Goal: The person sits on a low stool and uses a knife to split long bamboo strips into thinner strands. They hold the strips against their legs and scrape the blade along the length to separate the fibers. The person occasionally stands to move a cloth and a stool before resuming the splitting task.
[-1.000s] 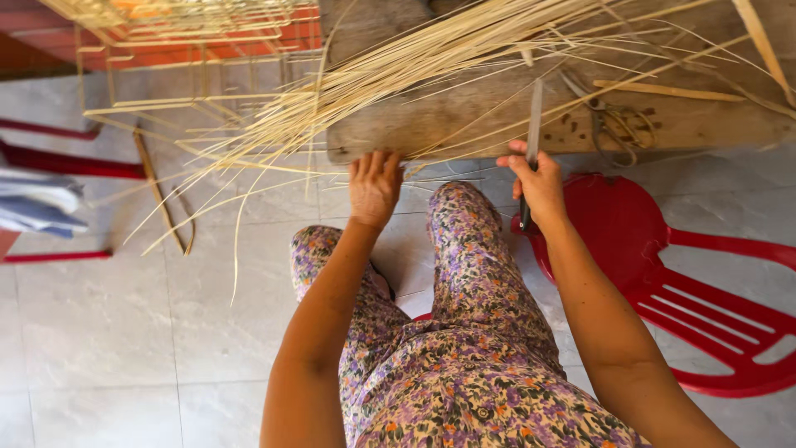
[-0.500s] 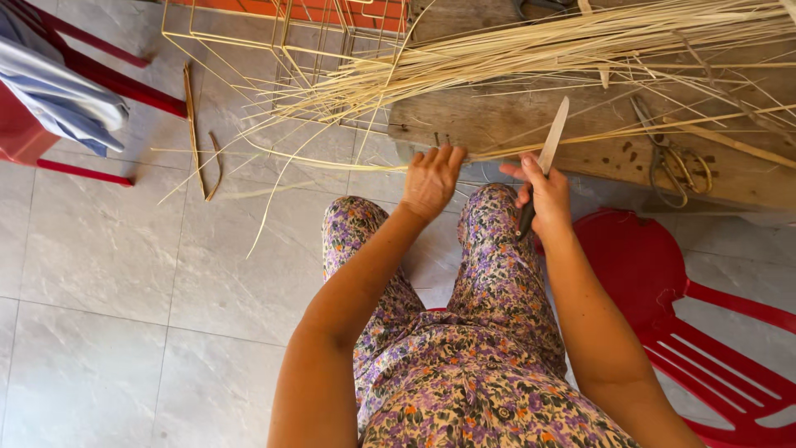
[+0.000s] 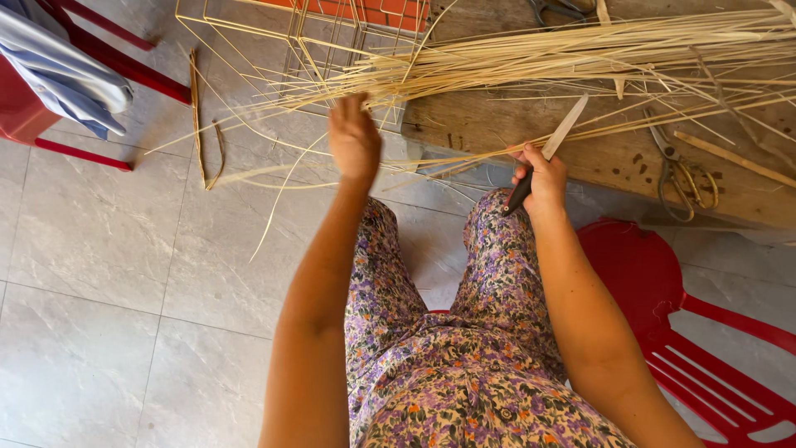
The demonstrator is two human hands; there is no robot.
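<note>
1. Wooden board: broad plank across the top of the head view, bare wood marked with small dark nicks. It bears the strips and the scissors.

2. Bundle of thin pale strips: lies lengthwise on the board, its loose ends fanning left past the board's edge and over the tiled floor. 1 second ago the left hand rested at the board's near edge beside the knee; now it is among the overhanging ends, so the work has passed from the plank edge to picking from the bundle.

3. Red plastic chair: low at the right, beside the person's leg in flowered cloth.

4. Wire frame: open yellow cage standing on the floor behind the strip ends.

5. Left hand: arm stretched forward, fingers curled down into the strip ends; whether they pinch 1 strip I cannot tell, the back of the hand hides it.

6. Right hand: closed on the dark handle of a knife, pale blade pointing up over the board edge. It holds much the same place as 0.5 second ago.

7. Scissors: lying untouched on the board, well right of the knife.
</note>
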